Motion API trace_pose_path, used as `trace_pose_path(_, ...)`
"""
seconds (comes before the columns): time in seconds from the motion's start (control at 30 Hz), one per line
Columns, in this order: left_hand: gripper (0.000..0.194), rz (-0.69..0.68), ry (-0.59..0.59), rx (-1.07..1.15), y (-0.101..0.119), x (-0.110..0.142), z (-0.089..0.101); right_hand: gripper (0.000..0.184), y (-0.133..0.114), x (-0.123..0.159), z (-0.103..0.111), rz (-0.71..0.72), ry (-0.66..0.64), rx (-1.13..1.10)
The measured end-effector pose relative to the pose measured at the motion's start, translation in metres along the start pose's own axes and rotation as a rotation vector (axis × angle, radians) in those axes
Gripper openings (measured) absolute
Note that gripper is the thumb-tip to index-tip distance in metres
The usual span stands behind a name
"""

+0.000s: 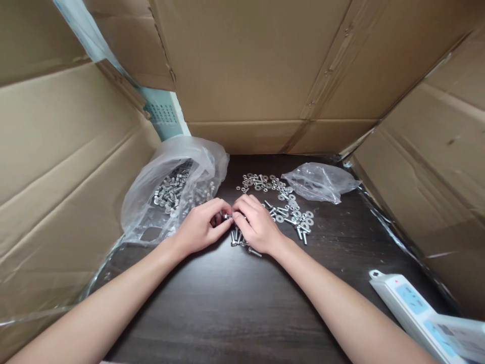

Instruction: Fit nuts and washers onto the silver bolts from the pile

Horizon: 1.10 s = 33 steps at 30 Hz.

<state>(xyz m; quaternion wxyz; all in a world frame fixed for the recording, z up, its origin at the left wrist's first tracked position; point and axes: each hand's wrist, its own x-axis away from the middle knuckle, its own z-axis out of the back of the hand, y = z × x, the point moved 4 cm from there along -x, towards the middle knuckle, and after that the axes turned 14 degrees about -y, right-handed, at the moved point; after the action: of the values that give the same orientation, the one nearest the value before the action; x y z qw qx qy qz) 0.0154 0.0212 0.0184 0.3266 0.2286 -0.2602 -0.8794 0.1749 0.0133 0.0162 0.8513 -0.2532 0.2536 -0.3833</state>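
The left hand (pixel 202 225) has its grip pinched tight on a small shiny bolt (pixel 227 216), over the middle of the dark table (pixel 227 303). The right hand (pixel 255 222) is right beside it, but I can't tell if its grip is holding on too. A few loose bolts (pixel 238 236) lie by the right hand. On the left is a see-through bag (pixel 206 151) with lots of bolts inside. On the right lie flat washers (pixel 279 219) and a crinkly bag (pixel 318 182).
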Motion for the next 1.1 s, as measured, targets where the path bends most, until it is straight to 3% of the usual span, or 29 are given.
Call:
trace_pose_path(0.23, 0.002, -0.005, -0.001, -0.011, -0.0009, 0.0003, -0.0008, 0.013, 0.0006, 0.0001, 0.0001, 0.019, 0.0, 0.002)
trace_pose_path(0.67, 0.006, 0.009, 0.011, -0.004, -0.0029, 0.0001, -0.0016, 0.024, 0.0009, 0.0002, -0.0015, 0.035, 0.001, 0.019)
trace_pose_path(1.1, 0.005, -0.027, 0.021, -0.04, 0.0015, 0.0013, 0.0002, 0.007, 0.0008, 0.0013, 0.0002, 0.025, 0.004, -0.034)
